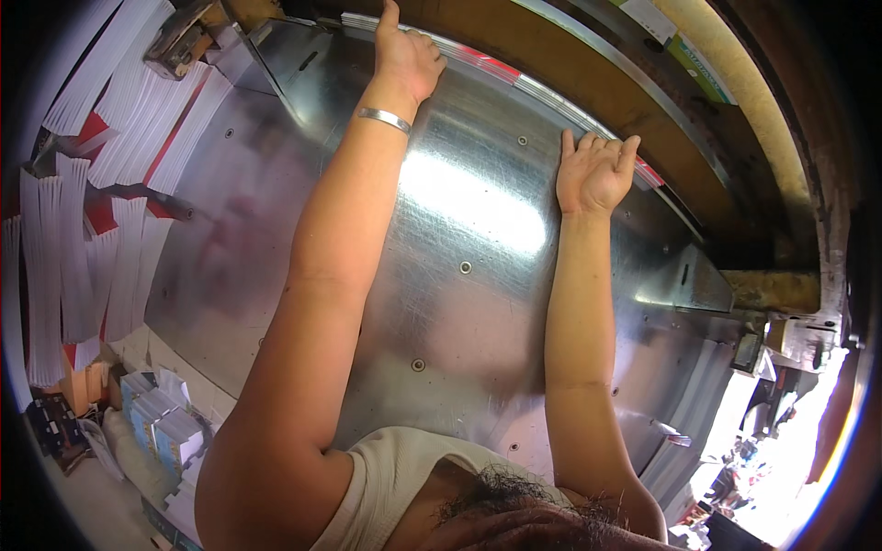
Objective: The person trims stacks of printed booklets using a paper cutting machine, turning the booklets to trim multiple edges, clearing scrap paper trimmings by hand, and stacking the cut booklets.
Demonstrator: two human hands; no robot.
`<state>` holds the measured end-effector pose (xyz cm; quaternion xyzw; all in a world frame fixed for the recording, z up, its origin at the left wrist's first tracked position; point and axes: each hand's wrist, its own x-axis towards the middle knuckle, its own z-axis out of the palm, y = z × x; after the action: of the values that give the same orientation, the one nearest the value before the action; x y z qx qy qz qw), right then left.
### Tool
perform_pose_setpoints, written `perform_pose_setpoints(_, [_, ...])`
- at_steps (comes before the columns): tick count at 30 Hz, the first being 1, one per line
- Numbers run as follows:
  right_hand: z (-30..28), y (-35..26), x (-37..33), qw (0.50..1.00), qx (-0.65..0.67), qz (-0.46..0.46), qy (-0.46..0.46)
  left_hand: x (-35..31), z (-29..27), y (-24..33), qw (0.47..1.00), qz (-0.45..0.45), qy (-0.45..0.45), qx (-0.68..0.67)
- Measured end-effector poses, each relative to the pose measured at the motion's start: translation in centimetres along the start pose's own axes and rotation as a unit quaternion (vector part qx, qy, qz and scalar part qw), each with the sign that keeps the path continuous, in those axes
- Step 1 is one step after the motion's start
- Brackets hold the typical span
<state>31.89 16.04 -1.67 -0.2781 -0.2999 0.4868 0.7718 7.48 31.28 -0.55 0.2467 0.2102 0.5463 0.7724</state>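
Two hands are laid flat on a big shiny steel table (459,303), way out at its far edge, where a long thin paper stack (514,78) with red-and-white edges is lined up against a brown back wall (588,83). Off to the left, fanned white paper piles (83,230) are spread around. The stack looks light but floppy and slippery sheet on sheet, so it's probably best squared and gripped from both ends rather than the middle. The left hand (404,55) is pressed on the stack, fingers together. The right hand (595,170) is set at its edge, fingers slightly spread. A silver bangle (384,118) is worn on the left wrist. Fingertips are hard to make out, and the stack's thickness can't be told.
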Motion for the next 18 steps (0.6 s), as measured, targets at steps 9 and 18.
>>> perform_pose_setpoints(9, [0.6,0.0,0.2,1.000,0.007,-0.011,0.010,-0.4,0.9,0.2,0.999,0.013,0.037,-0.026])
perform_pose_setpoints(18, [-3.4,3.0,1.9,0.999,0.033,-0.041,0.007,-12.7,-0.6,-1.4,0.957,-0.039,-0.092,0.272])
